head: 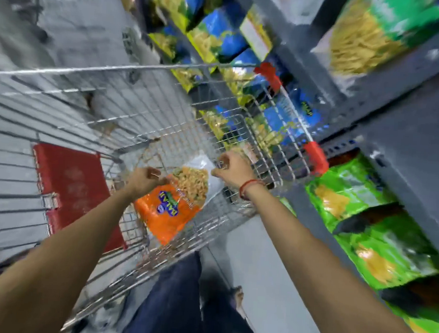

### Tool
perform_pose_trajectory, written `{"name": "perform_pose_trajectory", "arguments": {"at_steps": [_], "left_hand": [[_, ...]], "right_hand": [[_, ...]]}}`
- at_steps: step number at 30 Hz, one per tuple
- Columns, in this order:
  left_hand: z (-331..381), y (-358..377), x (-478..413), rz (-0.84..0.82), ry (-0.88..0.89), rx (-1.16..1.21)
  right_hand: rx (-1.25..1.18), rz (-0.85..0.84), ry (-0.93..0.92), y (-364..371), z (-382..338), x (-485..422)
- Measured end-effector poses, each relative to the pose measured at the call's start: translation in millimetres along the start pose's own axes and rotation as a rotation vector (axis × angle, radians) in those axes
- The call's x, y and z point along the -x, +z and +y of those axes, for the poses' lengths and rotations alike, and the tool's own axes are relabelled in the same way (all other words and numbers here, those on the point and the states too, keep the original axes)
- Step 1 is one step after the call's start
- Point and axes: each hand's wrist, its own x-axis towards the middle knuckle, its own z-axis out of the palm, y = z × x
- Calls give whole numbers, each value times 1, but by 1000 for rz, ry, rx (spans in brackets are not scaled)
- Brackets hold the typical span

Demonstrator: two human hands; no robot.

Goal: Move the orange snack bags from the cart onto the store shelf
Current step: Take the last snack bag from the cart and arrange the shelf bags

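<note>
An orange snack bag (170, 209) with a blue logo and a clear top hangs inside the wire cart (129, 126). My left hand (146, 179) pinches its upper left corner. My right hand (229, 168), with a red thread on the wrist, grips the clear upper right edge next to the cart's inner wire panel. The bag sits between both hands, tilted, above the cart's bottom. The grey store shelf (384, 103) rises to the right of the cart.
Blue and yellow snack bags (220, 36) fill the shelf beyond the cart. Green bags (378, 225) fill the shelf at the right. The cart has a red child-seat flap (72, 184) and red handle ends (315, 157). My legs (176, 299) stand on the grey floor.
</note>
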Motion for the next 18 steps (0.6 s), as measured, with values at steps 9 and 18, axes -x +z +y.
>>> {"name": "perform_pose_trajectory", "arguments": {"at_steps": [9,18], "left_hand": [[-27,29,-75,-34,86,-75],[-17,50,-128,-324,64,-214]], "right_hand": [[199,-242,65,52,19,-80],[-2,-306,425,82,44,-108]]}}
